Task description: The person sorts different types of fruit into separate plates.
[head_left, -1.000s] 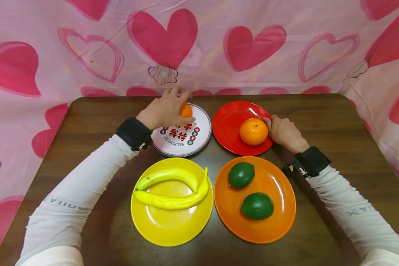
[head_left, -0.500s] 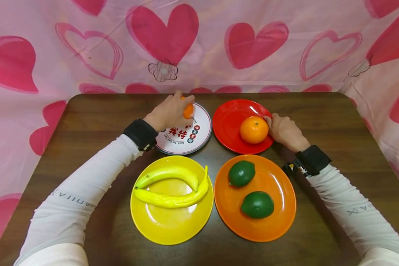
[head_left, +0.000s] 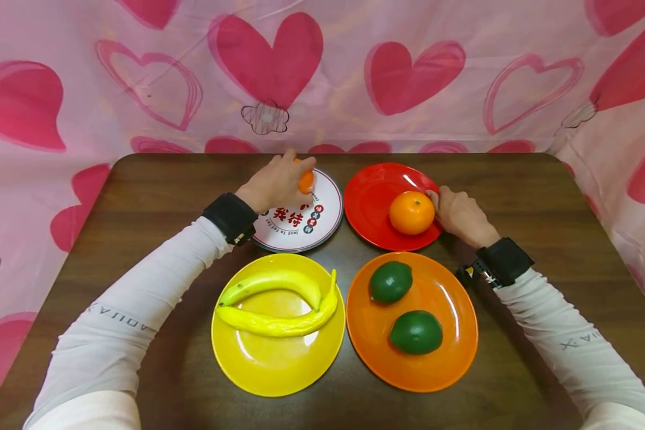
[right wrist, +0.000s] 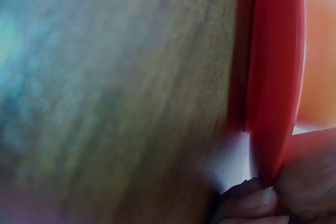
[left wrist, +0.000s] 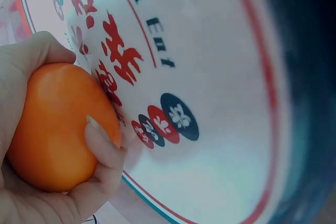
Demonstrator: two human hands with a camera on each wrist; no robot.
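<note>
My left hand point(head_left: 276, 184) grips an orange point(head_left: 306, 181) over the white plate point(head_left: 322, 230) at the back left, which bears red lettering. In the left wrist view, fingers curl around the smooth orange point(left wrist: 58, 124), close against the plate's printed face. At the back right, my right hand point(head_left: 462, 215) holds the rim of a red plate point(head_left: 368, 200). Seen from the right wrist, the thumb lies over the red plate's edge point(right wrist: 275, 72) and the fingertips point(right wrist: 265, 196) are under it. Another orange point(head_left: 411, 213) rests on the red plate, right beside that hand.
A yellow plate point(head_left: 276, 373) at the front left carries two bananas point(head_left: 279, 322). The orange plate point(head_left: 362, 346) beside it bears two green limes point(head_left: 416, 332). All stand on a dark wooden table point(head_left: 564, 197), with a pink heart-patterned cloth point(head_left: 338, 71) behind.
My left hand has shifted slightly to the right with the orange, then stayed nearly still over the white plate. The right hand keeps its hold on the red plate's rim.
</note>
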